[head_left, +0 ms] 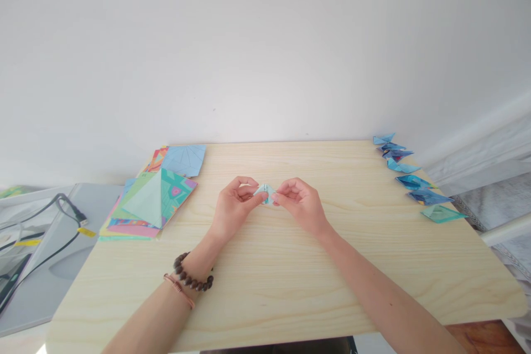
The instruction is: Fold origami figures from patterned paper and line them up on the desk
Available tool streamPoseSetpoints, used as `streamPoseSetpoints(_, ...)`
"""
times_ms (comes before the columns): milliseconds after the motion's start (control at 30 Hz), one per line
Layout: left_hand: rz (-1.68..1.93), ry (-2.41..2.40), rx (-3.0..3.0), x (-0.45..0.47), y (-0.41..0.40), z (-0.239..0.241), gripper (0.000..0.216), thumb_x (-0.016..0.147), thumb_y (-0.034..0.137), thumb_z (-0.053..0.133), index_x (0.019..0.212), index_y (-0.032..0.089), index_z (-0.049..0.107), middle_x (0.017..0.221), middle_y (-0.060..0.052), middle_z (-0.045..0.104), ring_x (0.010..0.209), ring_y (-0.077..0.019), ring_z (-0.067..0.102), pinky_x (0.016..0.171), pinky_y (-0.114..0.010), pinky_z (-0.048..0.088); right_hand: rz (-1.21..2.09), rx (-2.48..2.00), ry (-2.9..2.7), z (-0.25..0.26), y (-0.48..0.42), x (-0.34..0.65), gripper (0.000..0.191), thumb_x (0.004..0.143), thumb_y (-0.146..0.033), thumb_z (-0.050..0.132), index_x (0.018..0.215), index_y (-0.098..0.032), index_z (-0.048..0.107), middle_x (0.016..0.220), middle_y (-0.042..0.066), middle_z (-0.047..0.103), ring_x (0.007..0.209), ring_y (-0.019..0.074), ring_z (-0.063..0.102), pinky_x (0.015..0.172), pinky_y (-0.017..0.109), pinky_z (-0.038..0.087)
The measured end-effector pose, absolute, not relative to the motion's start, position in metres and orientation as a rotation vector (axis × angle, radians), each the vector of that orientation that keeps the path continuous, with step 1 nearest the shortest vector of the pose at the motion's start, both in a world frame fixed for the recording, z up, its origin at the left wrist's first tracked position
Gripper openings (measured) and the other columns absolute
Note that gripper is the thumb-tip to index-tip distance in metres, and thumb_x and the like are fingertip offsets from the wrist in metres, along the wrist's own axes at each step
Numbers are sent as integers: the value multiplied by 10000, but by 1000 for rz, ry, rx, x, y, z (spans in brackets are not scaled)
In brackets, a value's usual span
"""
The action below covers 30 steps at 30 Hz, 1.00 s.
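Table (pixel 290 287): pale wood; it bore everything listed below except the cables.
Bead bracelet (pixel 193 279): one, dark, on the left wrist.
Cord bracelet (pixel 179 291): one, thin, just beside the beads on the same wrist.
Left hand (pixel 233 206): thumb and forefinger pinched the paper piece from its left side.
Right hand (pixel 301 206): fingertips pinched the same piece from its right side.
Paper piece (pixel 265 192): one, light blue, small, held between both hands over the table's middle; the fingers hid much of it.
Cables (pixel 62 207): black, on a grey surface left of the table.
Sheet stack (pixel 153 204): one pile of patterned sheets at the left edge, a green folded sheet on top; the sheet count could not be told.
Folded shapes (pixel 412 181): seven, blue and teal, in a row along the right edge, well apart from the hands.
Wall (pixel 265 38): white, behind the far edge.
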<state>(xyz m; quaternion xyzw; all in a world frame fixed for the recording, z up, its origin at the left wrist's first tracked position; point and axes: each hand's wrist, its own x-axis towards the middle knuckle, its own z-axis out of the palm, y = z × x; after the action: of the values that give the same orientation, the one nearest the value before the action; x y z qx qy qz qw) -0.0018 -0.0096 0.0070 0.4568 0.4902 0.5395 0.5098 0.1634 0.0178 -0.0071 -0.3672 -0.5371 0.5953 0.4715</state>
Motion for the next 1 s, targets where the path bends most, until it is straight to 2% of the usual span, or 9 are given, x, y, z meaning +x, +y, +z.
streamPoseSetpoints(233,1175,1154,1061,-7,-7,5,449,665,269,739,1043,173,518,822,-38,708,739,-160,655,735,-300,498,1471,-927,-1342,-11,18,164,243,685,-299,716,856,-173,596,762,26,653,693,149,636,695,301,539)
streamPoseSetpoints(400,1100,1102,1125,-6,-7,4,344,642,280,750,913,138,591,878,-53,688,806,-168,642,785,-312,498,1383,-968,-1434,-13,20,168,256,693,-330,700,871,-172,605,815,42,655,770,163,630,732,304,530)
streamPoseSetpoints(533,1061,1108,1158,-5,-8,5,276,668,296,730,862,134,619,829,-41,684,752,-154,634,751,-302,507,1389,-924,-1535,-11,19,167,247,715,-324,675,906,-177,618,846,44,659,778,162,625,738,301,521)
streamPoseSetpoints(700,1052,1136,1192,-5,-9,3,251,672,291,727,833,128,625,762,-35,672,694,-143,623,700,-283,510,1374,-936,-1563,-9,17,166,166,738,-328,652,819,-183,640,780,29,662,733,157,621,718,292,509)
streamPoseSetpoints(833,1069,1122,1184,-5,-8,1,290,682,279,719,900,131,598,774,-36,665,690,-139,624,696,-283,510,1396,-988,-1506,-9,17,165,196,725,-358,662,779,-172,635,767,41,671,734,169,627,698,295,507)
streamPoseSetpoints(933,1068,1100,1167,-4,-7,1,398,667,274,730,1001,151,551,867,-49,675,758,-152,639,755,-306,505,1438,-997,-1430,-7,18,165,220,701,-370,682,762,-168,621,737,32,665,697,160,623,658,289,510)
streamPoseSetpoints(1000,1051,1104,1182,-4,-7,2,416,646,271,745,995,158,547,905,-51,675,788,-154,639,768,-299,498,1461,-996,-1377,-5,19,166,225,693,-370,688,754,-167,611,737,27,659,680,149,612,646,286,512)
